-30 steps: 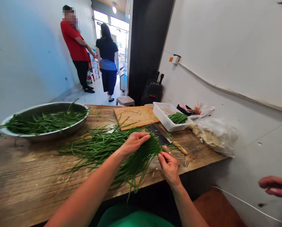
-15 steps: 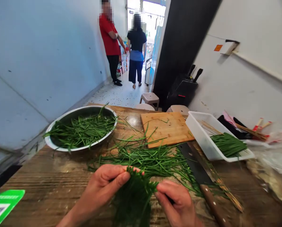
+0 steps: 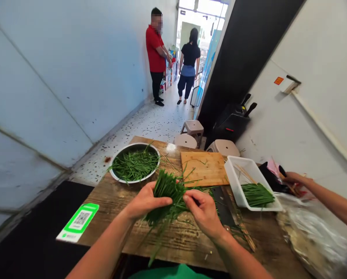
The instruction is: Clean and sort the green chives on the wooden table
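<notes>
My left hand (image 3: 146, 203) is wrapped round a flat green bunch of garlic chives (image 3: 169, 188), its thumb lying across the front. Loose ends hang below over the table's near edge. At the bunch's right side, my right hand (image 3: 202, 211) pinches with thumb and forefinger; whether a thin stick is in that pinch as well I cannot make out. More cut chives lie on the wooden table (image 3: 115, 228) behind and under my hands, partly hidden by them. A cleaver (image 3: 222, 209) rests just right of my right hand, beside several thin bamboo skewers (image 3: 246, 236).
A metal bowl of chives (image 3: 135, 164) stands back left, a cutting board (image 3: 204, 168) at the back. On the right are a white plastic tub (image 3: 233, 184) and a plastic bag (image 3: 313, 228). Another person's hand (image 3: 295, 178) reaches in there. Two people stand near the doorway.
The bunch has been raised and tilted, its cut ends now upward. The view has shifted, showing more of the table's near side. Another person's arm has entered at the right.
</notes>
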A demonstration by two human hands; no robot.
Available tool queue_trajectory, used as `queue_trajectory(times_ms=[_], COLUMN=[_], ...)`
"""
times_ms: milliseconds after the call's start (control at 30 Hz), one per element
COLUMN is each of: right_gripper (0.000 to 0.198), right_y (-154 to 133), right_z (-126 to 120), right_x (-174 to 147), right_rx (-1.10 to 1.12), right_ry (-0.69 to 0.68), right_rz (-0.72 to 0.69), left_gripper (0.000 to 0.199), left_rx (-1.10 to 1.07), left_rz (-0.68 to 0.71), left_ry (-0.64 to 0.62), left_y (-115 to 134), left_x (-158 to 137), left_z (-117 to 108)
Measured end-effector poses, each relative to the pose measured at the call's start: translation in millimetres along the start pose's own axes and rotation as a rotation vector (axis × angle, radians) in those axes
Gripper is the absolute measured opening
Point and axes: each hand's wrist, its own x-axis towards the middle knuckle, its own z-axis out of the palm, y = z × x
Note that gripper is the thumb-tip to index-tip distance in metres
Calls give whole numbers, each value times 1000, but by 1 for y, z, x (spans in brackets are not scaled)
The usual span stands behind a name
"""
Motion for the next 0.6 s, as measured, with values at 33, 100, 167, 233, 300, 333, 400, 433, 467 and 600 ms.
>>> queue_trajectory(times_ms=[33, 100, 167, 233, 300, 333, 400, 433, 467, 600], right_gripper=[25, 25, 25, 26, 25, 23, 20, 19, 18, 15], right_y=[-8, -18, -20, -18, -16, -16, -21, -24, -28, -45], right_z=[-3, -9, -14, -14, -9, -5, 7, 14, 21, 49], right_x=[3, 10, 17, 23, 26, 26, 23, 20, 17, 5], right_rx=[9, 2, -26, -61, -111, -144, -217, -254, -289, -423], right_ry=[2, 30, 102, 156, 187, 189, 174, 167, 166, 135], right_rz=[1, -3, -11, -7, -33, -70, -167, -216, -261, -380], left_gripper=[52, 45, 43, 40, 36, 36, 35, 35, 36, 73], left_rx=[7, -13, -30, 3, 50, 85, 241, 357, 485, 823], left_rz=[-18, -63, -121, -200, -262, -271, -319, -343, -374, -300], left_ry=[-43, -142, -197, -214, -210, -202, -212, -196, -168, 46], left_y=[5, 6, -3, -20, -40, -50, -65, -69, -71, -51], left_x=[-2, -5, -10, -21, -38, -48, -69, -80, -90, -112], left_z=[2, 1, -6, -20, -40, -52, -77, -90, -102, -133])
